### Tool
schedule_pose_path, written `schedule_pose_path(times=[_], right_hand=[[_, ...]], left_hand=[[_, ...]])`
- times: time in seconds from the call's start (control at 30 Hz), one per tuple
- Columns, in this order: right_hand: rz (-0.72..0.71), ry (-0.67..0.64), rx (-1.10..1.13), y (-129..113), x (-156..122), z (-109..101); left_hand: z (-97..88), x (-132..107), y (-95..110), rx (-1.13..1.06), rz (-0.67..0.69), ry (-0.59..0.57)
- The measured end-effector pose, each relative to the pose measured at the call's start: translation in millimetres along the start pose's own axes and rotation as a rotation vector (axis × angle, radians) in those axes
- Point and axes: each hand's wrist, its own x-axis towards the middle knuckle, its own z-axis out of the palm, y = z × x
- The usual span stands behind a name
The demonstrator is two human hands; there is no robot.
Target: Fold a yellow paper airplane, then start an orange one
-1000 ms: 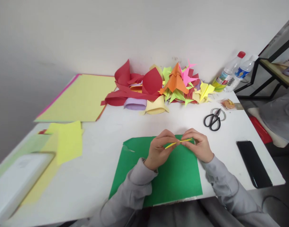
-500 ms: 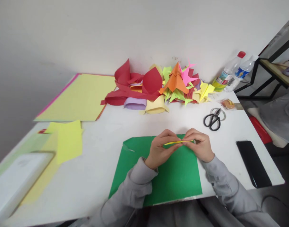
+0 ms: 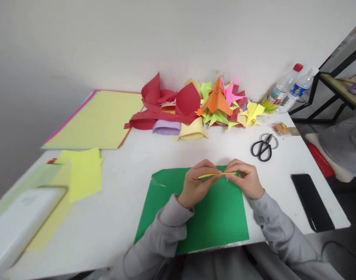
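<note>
The smooth green sheet looks matt from here, with yellow paper above it, a grey cloth sleeve across it and a glossy phone to its right.

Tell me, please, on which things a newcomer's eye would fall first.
Probably the bright heap of folded and curled paper at the far side of the table. Next might come the green sheet at the near edge, above which the left hand and right hand pinch a yellow paper piece.

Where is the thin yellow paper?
In the head view, right of centre: the left hand and right hand pinch the thin yellow paper over the green sheet.
</note>
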Motion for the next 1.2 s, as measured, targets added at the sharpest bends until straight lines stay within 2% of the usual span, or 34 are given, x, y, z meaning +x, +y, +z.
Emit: schedule_pose_path(times=[0.33,0.6,0.77,0.87,1.2], right_hand=[[-0.006,0.038,-0.042,2.1,0.4,2.7],[-0.084,0.012,-0.042,1.8,2.2,1.4],[0.035,-0.002,-0.029,-2.0,1.9,1.2],[0.053,-0.037,-0.011,-3.8,1.5,-0.2],[-0.102,-0.018,-0.09,-0.6,3.6,1.0]], left_hand=[[3.9,-1.1,-0.7,-0.024,0.011,-0.029],[3.2,-0.3,-2.3,-0.114,-0.067,-0.065],[4.6,0.3,-0.6,-0.172,-0.16,-0.007],[5.1,-0.1,0.5,-0.179,-0.189,0.02],[4.3,-1.3,-5.0,-0.12,-0.116,0.031]])
